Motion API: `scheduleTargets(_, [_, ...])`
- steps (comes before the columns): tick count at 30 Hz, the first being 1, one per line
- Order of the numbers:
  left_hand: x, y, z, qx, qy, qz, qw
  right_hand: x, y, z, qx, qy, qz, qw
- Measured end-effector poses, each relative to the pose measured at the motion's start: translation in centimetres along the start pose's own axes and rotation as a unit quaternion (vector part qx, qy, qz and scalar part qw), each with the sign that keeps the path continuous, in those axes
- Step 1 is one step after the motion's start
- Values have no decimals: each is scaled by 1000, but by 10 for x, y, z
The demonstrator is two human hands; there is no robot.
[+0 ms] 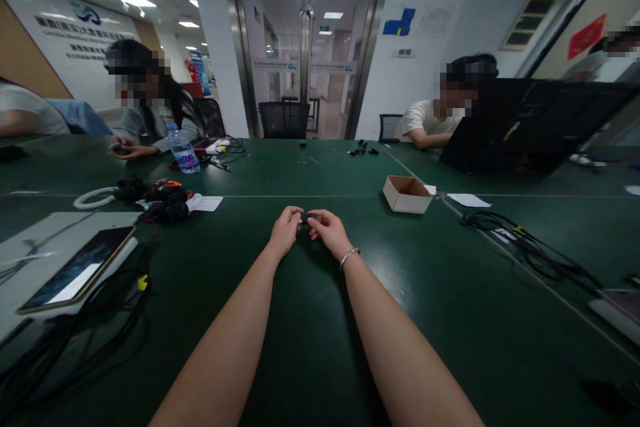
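Observation:
Out in front of me, just above the green table (310, 320), my left hand (286, 229) and my right hand (330, 230) meet around a small black object (307, 217). The fingers of both hands are closed on it in a pinch, left and right. A tiny bright spot shows by the left fingertips; its nature is too small to make out. Most of the object is hidden by fingers, so its kind cannot be told. A silver bracelet (349, 257) circles my right wrist.
A small open cardboard box (411, 203) stands to the right, near black cables (530, 240). Small black pieces (361, 149) lie farther back. At left are a phone (83, 267), cables and a black bundle (167, 200). A bottle (184, 152) stands near a seated co-worker.

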State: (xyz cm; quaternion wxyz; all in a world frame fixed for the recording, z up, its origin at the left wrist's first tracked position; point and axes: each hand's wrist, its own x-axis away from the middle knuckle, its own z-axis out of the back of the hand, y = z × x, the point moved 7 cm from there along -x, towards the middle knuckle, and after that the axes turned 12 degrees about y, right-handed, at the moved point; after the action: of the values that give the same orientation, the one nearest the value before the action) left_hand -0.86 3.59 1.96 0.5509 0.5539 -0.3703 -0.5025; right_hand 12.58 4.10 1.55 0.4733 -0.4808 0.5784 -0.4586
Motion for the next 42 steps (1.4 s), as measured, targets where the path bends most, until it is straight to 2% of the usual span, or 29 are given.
scheduleTargets(7, [-1, -3, -1, 3, -13, 15, 1000, 0, 0, 0, 6, -3, 0, 1000])
scheduleTargets(20, [3, 5, -3, 14, -37, -1, 999, 1, -2, 0, 1, 0, 0, 1000])
scheduleTargets(32, [1, 2, -1, 9, -19, 2, 1000, -1, 1, 1, -4, 3, 5, 1000])
scheduleTargets(42, [2, 1, -3, 11, -37, 4, 999, -1, 1, 0, -5, 0, -1, 1000])
